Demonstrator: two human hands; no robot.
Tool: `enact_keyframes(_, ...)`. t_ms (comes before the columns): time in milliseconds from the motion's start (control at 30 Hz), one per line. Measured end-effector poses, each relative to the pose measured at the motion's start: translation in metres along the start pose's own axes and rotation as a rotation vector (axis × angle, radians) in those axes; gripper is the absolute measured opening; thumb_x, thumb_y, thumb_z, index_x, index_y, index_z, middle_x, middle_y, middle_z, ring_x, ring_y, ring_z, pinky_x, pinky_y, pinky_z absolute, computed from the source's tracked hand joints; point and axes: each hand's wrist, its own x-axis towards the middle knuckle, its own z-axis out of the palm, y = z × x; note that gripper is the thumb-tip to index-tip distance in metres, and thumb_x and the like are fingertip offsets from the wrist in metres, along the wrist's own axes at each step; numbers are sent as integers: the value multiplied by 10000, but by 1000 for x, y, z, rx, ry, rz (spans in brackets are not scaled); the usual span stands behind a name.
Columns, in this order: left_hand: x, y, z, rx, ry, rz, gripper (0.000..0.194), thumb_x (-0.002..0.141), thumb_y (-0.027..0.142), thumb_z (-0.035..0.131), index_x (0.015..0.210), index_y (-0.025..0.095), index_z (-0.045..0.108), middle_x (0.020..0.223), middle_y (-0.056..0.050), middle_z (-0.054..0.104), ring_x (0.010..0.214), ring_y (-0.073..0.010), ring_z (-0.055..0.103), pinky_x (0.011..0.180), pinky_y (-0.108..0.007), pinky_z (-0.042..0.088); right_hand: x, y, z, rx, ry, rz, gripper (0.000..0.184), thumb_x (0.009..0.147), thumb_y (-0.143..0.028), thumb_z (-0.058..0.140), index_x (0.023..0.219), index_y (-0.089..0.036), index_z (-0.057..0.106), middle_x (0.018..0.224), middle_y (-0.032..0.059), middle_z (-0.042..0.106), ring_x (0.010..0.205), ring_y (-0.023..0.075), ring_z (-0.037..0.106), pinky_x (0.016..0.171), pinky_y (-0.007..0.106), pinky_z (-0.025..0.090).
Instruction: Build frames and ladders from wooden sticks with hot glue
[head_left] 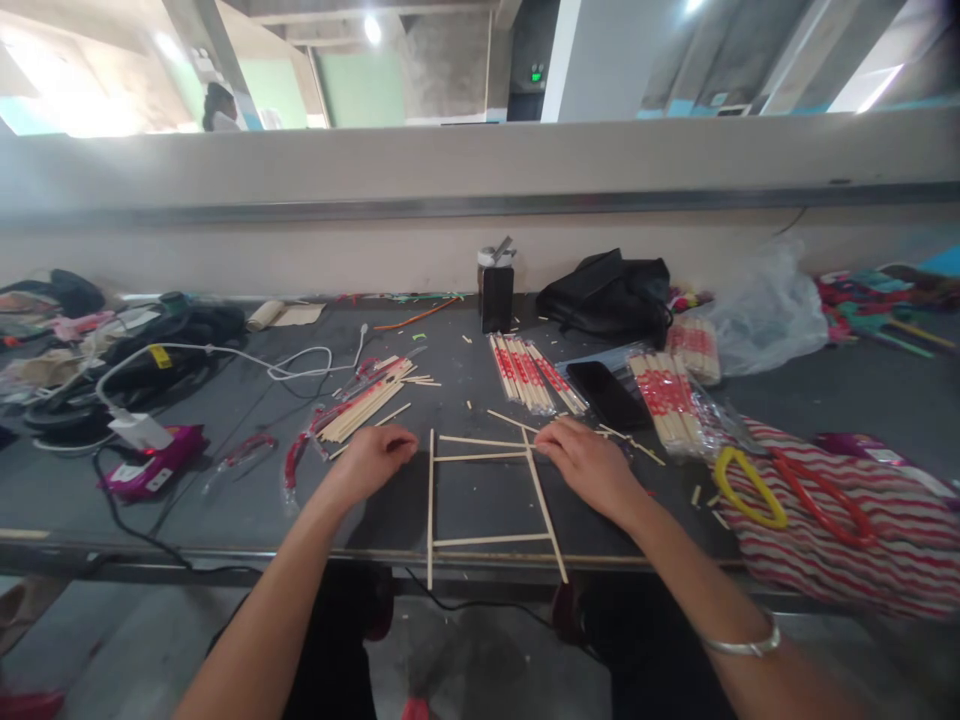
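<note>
Thin wooden chopsticks form a ladder-like frame (431, 500) on the dark table, with two long sides, a lower crosspiece and an upper one. A loose-looking chopstick (480, 441) lies slanted just above the upper crosspiece. My right hand (589, 465) is closed at the frame's upper right corner, its fingertips on the chopstick ends there; the exact contact is hidden. My left hand (375, 460) hovers left of the frame, fingers curled together, with nothing visible in them. The frame's near ends stick out past the table edge.
Loose chopsticks (364, 410) lie beyond my left hand. Wrapped chopstick packs (521, 372), a phone (607, 393) and a black bag (611, 295) are behind my right hand. Scissors (750, 488) rest on striped cloth (862, 570). A purple box (154, 462) with a white charger sits left.
</note>
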Motion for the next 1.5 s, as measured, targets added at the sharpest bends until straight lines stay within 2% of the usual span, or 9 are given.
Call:
enact_keyframes(133,-1,-5,8,-18,-59,-23,293,773,356,485,824,162,699,665,1,643,585,-121,538,560,-208,418,2,-4,6,-4,-33,-5,195,931,-261,410,834,-220,574,878,18,601,851,159,566,737,265,388)
enact_keyframes(367,0,0,11,32,-45,12,307,784,331,461,847,174,716,752,-9,695,697,-147,586,630,-221,423,4,-10,10,-39,-20,-41,193,925,-244,412,829,-225,577,862,16,594,841,151,561,726,256,390)
enact_keyframes(733,-1,3,14,57,-35,-7,322,772,303,451,859,173,733,791,-17,720,731,-162,612,642,-223,432,4,-16,7,-108,-2,-54,213,935,-228,394,816,-220,570,852,27,596,836,160,569,710,261,387)
enact_keyframes(1367,0,4,17,92,-44,13,322,781,260,434,851,168,735,778,-18,713,681,-148,596,607,-221,396,5,-16,10,-130,-23,-21,206,928,-228,429,812,-212,599,842,12,592,839,142,563,712,241,374)
enact_keyframes(1500,0,5,17,97,-40,9,319,784,258,438,857,169,735,777,-15,714,671,-146,592,609,-219,396,5,-15,11,-115,-30,-20,225,936,-243,414,889,-223,634,893,19,622,885,143,577,742,238,390)
